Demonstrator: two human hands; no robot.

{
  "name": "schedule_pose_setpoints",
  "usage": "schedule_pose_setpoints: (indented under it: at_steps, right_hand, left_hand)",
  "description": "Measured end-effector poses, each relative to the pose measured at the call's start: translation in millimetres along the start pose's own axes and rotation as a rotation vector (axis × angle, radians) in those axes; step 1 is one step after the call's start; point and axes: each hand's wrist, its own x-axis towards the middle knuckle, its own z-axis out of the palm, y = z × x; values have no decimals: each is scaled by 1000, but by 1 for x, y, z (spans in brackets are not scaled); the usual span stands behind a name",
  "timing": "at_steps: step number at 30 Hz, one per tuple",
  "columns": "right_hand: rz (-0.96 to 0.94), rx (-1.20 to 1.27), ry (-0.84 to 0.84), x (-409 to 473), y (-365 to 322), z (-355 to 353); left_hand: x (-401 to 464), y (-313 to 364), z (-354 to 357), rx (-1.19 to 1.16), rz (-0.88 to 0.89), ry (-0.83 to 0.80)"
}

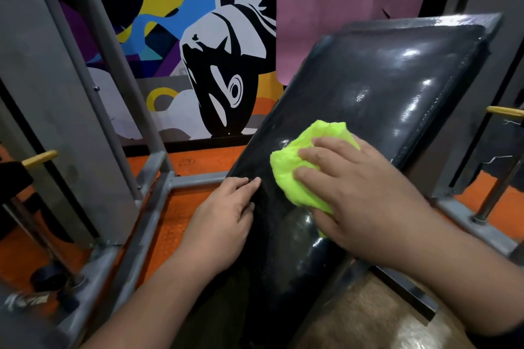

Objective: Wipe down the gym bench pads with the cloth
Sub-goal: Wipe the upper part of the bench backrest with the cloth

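Against painted murals, I see my right hand (357,195) pressing the soft, crumpled neon-green cloth (297,167) beneath its fingers onto the slick black vinyl bench pad (382,88), left hand (224,224) flat alongside.

2 bare forearms, no sleeves, rings or watch showing

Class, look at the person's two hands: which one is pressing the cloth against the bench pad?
The right hand presses the bright green cloth on the black pad; the left hand rests bare at the pad's edge.
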Motion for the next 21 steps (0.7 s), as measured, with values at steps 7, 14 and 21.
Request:
schedule_pose_setpoints:
  at_steps: [7, 14, 21]
  right_hand:
    - [-40, 50, 32, -14, 11, -4]
    - [-99, 85, 12, -33, 7, -4]
    - [-78, 36, -32, -25, -17, 6]
  left_hand:
    - [-2, 0, 0, 0, 13, -9]
    - [-10, 1, 2, -43, 10, -34]
    - [-11, -1, 3, -71, -29, -49]
